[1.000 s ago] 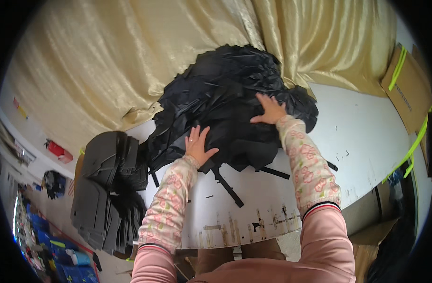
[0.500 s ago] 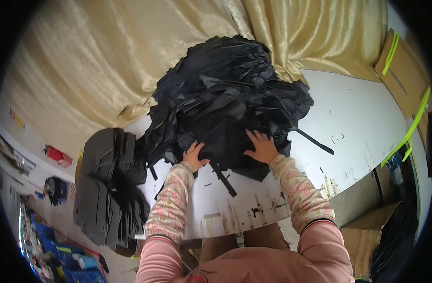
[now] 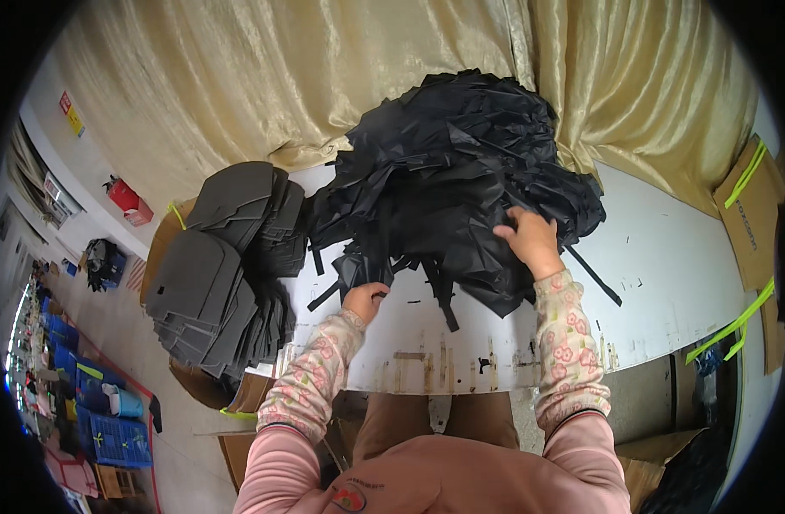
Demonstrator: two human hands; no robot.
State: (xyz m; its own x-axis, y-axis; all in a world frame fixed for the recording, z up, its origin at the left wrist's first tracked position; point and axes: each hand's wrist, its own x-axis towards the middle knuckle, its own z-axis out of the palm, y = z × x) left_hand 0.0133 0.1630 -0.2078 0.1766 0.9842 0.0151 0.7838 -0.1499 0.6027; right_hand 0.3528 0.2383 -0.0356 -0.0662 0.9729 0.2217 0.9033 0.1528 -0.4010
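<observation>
A large heap of thin black fabric pieces [image 3: 461, 128], creased and with loose straps, covers the middle of the white table. At the heap's near left edge, my left hand [image 3: 366, 301] is closed with curled fingers on a black fabric edge. Farther right and higher, my right hand [image 3: 534, 242] grips the front of the heap, its thumb and fingers around a fold of black fabric. The fingertips are partly lost against the dark cloth. Black straps [image 3: 448, 304] hang toward the near edge between my hands.
Stacks of dark grey flat panels [image 3: 195, 278] stand left of the heap, partly over a cardboard box. Tape marks and scraps dot the white table [image 3: 666, 265]. A gold curtain [image 3: 238, 86] hangs behind. Cardboard with yellow-green straps [image 3: 748, 214] leans at the right.
My hands have gone from lying spread on the front of the heap to gripping fabric. The left moved toward the near edge, the right farther up the heap. The view has shifted.
</observation>
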